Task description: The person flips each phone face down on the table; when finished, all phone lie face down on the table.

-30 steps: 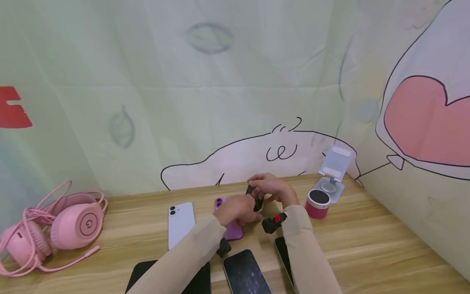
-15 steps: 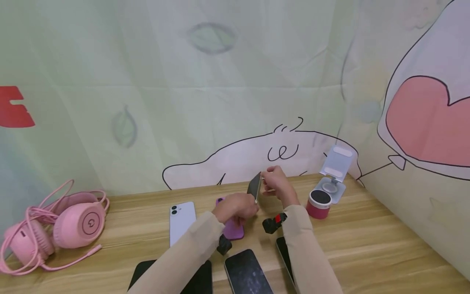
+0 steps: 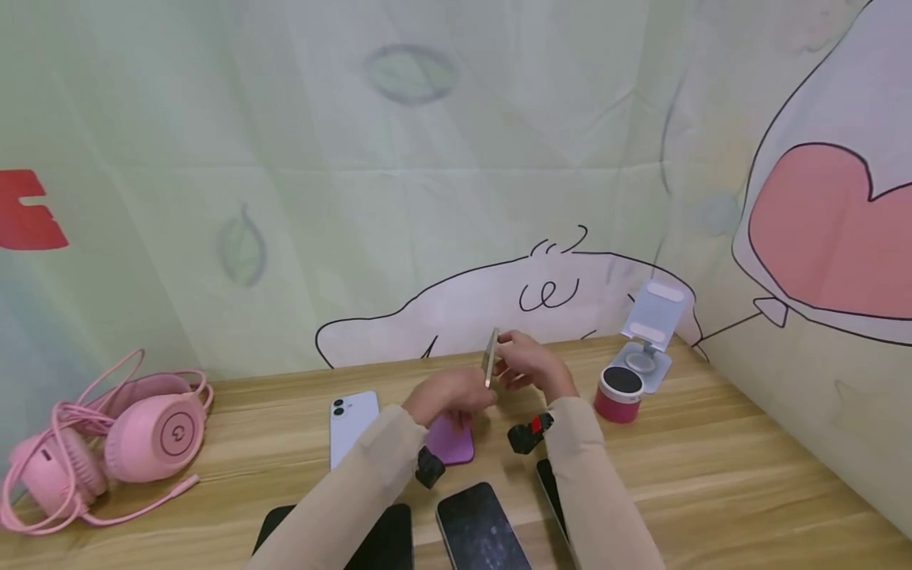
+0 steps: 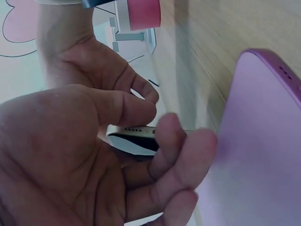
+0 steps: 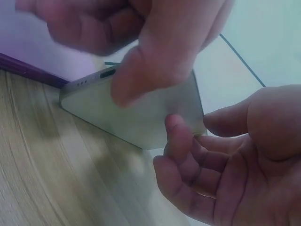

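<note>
A smartphone point(image 3: 490, 356) with a pale back and dark screen stands on edge between my hands, over the far part of the table. My left hand point(image 3: 452, 392) pinches its near end; in the right wrist view the left thumb lies flat across the pale back point(image 5: 103, 110). The port end point(image 4: 136, 131) shows between left thumb and fingers in the left wrist view. My right hand point(image 3: 530, 364) pinches the far corner, its thumb and fingertips point(image 5: 176, 129) at the edge. Under my left hand a purple phone point(image 3: 454, 443) lies face down, partly covered.
A white phone point(image 3: 352, 419) lies left of my forearm; pink headphones point(image 3: 153, 435) sit farther left. Nearer are a black phone point(image 3: 480, 526), a dark slab point(image 3: 388, 542) and another phone point(image 3: 551, 491) beside my right sleeve. A pink cylinder point(image 3: 618, 405) and folding stand point(image 3: 654, 313) stand right.
The phone has come into clear sight and turned from showing its dark face to nearly edge-on. My right hand drew back from the left, then closed in on the phone's far edge.
</note>
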Tool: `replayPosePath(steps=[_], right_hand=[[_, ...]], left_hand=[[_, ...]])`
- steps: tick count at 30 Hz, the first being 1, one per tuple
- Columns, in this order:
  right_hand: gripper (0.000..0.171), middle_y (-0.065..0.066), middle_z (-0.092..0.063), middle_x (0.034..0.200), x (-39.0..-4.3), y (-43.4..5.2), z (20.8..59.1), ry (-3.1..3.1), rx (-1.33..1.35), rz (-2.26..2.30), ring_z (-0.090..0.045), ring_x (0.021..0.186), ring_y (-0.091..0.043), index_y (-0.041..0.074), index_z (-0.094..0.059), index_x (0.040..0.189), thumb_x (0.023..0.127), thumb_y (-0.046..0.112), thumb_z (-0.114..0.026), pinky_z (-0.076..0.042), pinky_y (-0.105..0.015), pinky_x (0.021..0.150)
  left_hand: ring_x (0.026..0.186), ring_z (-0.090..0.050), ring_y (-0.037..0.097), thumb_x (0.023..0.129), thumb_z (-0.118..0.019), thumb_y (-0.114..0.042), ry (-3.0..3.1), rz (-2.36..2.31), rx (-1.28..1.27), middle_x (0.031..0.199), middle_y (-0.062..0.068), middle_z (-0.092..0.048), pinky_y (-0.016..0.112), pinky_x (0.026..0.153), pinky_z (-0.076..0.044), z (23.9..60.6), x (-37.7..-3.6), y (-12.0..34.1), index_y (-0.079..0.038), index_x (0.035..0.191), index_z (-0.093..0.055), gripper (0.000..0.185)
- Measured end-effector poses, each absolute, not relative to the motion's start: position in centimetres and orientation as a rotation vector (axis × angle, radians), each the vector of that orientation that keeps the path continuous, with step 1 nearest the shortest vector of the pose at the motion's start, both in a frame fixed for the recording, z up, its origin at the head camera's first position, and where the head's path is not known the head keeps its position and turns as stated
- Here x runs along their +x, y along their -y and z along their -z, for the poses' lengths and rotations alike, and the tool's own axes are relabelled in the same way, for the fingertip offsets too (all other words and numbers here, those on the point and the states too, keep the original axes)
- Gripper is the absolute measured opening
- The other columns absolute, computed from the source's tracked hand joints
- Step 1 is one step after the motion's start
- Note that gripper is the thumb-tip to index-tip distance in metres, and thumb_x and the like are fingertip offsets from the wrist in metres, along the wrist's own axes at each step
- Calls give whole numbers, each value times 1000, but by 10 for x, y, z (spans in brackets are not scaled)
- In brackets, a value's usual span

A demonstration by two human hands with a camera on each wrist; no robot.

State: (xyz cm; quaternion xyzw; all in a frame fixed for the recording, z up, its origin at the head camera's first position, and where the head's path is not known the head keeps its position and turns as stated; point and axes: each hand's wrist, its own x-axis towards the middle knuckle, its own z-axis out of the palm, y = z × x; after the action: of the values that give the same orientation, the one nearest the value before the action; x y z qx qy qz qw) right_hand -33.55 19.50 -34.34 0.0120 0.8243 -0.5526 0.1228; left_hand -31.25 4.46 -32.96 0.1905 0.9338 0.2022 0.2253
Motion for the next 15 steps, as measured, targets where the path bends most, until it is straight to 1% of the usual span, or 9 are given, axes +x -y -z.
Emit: replayPosePath(steps=[3, 5, 11, 15], right_hand=[[55, -11, -65, 88, -336, -195, 343, -2409, 20, 1595, -60, 67, -17, 2, -30, 151, 98, 10, -43, -53, -32, 65], [58, -11, -65, 88, -336, -195, 342, -2411, 6, 1572, -61, 70, -18, 5, -28, 153, 97, 9, -43, -52, -32, 67], [61, -12, -67, 92, -336, -194, 344, -2401, -37, 1520, -63, 75, -20, 9, -24, 156, 100, 14, -46, -52, -32, 70], [61, -14, -68, 97, -336, -194, 344, -2408, -53, 1490, -64, 79, -22, 10, -25, 157, 101, 17, -49, -53, -34, 72]], left_hand=[[55, -59, 16, 97, -56, -16, -2589, -552, 559, 65, 5, -57, 27, 53, -48, 331, -315, -44, -7, 85, -56, 15], [55, -58, 15, 97, -56, -16, -2600, -544, 567, 65, 5, -57, 27, 53, -47, 331, -316, -44, -6, 87, -57, 14], [56, -59, 16, 98, -53, -17, -2597, -579, 583, 69, 6, -60, 28, 56, -50, 331, -318, -41, -2, 87, -62, 21], [57, -62, 17, 100, -50, -19, -2637, -616, 573, 70, 7, -60, 32, 59, -52, 329, -320, -38, -1, 90, -63, 25]])
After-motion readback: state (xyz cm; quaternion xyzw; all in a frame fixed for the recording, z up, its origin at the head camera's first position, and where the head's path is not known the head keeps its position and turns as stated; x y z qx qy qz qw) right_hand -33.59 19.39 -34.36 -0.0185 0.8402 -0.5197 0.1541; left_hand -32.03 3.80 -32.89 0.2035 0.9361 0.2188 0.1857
